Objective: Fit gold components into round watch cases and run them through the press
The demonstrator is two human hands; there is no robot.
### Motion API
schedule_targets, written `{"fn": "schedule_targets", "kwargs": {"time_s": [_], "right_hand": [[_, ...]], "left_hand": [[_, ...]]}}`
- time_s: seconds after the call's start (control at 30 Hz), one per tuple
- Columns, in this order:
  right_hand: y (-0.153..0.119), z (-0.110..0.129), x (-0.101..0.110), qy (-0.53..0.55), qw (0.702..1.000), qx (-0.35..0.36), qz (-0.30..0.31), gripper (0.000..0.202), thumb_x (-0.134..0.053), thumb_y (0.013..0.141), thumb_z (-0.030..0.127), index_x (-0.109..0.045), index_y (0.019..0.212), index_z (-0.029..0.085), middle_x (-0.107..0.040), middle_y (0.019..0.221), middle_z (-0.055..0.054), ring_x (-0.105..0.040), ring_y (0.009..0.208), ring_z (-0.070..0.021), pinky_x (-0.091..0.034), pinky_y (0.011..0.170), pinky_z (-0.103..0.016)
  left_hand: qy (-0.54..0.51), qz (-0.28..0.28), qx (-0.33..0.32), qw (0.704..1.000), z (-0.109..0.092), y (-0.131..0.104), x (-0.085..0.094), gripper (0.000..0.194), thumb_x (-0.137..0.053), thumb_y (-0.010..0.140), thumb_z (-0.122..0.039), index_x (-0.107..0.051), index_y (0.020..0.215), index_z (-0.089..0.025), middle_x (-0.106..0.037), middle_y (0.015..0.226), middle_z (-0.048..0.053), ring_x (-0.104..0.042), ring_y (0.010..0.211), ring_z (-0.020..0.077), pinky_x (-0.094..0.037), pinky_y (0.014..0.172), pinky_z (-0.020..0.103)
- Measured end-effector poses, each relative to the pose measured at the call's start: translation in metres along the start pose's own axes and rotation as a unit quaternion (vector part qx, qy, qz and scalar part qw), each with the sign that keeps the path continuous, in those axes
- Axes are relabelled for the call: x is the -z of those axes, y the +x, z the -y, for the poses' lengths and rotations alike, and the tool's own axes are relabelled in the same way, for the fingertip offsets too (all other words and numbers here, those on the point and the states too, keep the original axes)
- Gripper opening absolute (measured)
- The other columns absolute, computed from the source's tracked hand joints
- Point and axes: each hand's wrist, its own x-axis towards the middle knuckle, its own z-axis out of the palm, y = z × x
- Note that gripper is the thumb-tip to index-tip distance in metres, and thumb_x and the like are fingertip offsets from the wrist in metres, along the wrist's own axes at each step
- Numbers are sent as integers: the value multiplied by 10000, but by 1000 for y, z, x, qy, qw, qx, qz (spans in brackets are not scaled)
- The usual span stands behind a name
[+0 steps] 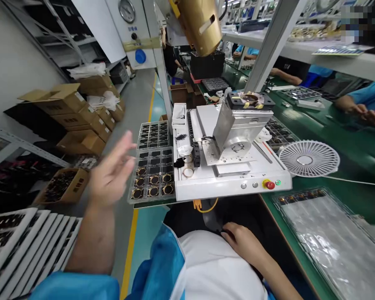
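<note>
My left hand (111,173) is raised in the air left of the trays, slightly blurred, its fingers stretched out and nothing in it. Closest to it is a clear compartment tray (131,196); round gold-rimmed parts (153,179) fill its front rows, and dark pieces lie in the back ones. A second tray (138,135) with dark pieces lies behind. My right hand (242,239) rests on my lap below the machine's edge, fingers loosely extended and partly hidden, with no object visible. A metal block (234,129) on the white machine (206,189) carries a black fixture (251,100) with a round part.
A red stop button (269,185) is on the machine's front. A gold cylinder (201,29) hangs above. At right are a white round fan (309,158) and a plastic-covered tray (334,246). Cardboard boxes (84,143) stand left; co-workers' hands (362,112) are across the bench.
</note>
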Motion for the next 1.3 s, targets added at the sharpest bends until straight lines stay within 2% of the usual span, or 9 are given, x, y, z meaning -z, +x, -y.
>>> {"fn": "schedule_targets", "kwargs": {"time_s": [0.13,0.23,0.4,0.57,0.77,0.93,1.03,1.17,1.3], "right_hand": [[-20,-24,-8,38,998,-41,5,423,-424,1034,408,-740,1157,155,-761,1182,-152,-732,1083,-302,-548,940,-401],[-27,-29,-8,30,998,-50,7,440,-429,1019,414,-743,1171,146,-753,1211,-165,-725,1108,-324,-543,967,-442],[-26,-25,10,44,998,-36,-1,420,-449,1019,425,-726,1193,160,-754,1198,-147,-733,1076,-304,-563,943,-423],[-22,-14,58,62,996,-1,-61,369,-488,1026,462,-716,1145,197,-778,997,-99,-752,836,-249,-603,744,-355],[-6,24,166,30,960,137,-243,204,-608,993,412,-715,1003,238,-758,911,-58,-731,768,-211,-595,652,-298],[53,80,283,-48,835,245,-490,96,-702,909,292,-700,990,240,-720,1004,-66,-691,979,-265,-584,891,-426],[99,99,340,-56,858,283,-424,163,-749,848,252,-742,991,175,-684,1084,-67,-625,1182,-314,-463,1103,-569],[136,107,380,-55,919,291,-260,309,-752,833,352,-760,964,72,-662,909,6,-688,1032,-231,-464,1054,-532],[135,107,388,-47,903,312,-291,431,-768,833,450,-722,997,54,-693,983,-10,-693,977,-172,-520,1021,-446]], "left_hand": [[219,199,167,940,76,-1,-27,473,-478,981,-441,-747,1212,-128,-506,1572,232,-424,1463,483,-359,1149,738],[227,230,173,930,115,-20,-38,395,-514,937,-378,-794,1052,-125,-570,1509,237,-469,1422,469,-404,1139,682],[188,223,147,945,137,-25,-32,379,-557,900,-513,-793,899,-216,-700,1352,150,-569,1316,373,-451,1143,573],[126,191,129,965,132,-16,-27,556,-509,885,-712,-729,765,-216,-741,1253,171,-672,1184,346,-508,1088,561],[1,151,46,987,69,-4,-36,396,-603,923,-584,-694,799,-219,-687,1395,144,-676,1261,298,-542,1091,478],[-120,81,-48,988,-11,31,-61,203,-699,913,-399,-707,825,-216,-741,1312,124,-723,1195,293,-578,1061,477],[-140,59,-95,984,-59,56,-71,153,-689,924,-359,-730,881,-218,-742,1320,114,-715,1218,287,-567,1079,474],[-118,39,-172,977,-117,95,-74,139,-671,931,-331,-741,889,-218,-762,1290,82,-728,1194,266,-560,1080,457],[-22,17,-216,976,-173,144,-87,198,-693,900,-375,-769,803,-221,-817,1127,37,-767,1063,250,-590,990,409]]}}
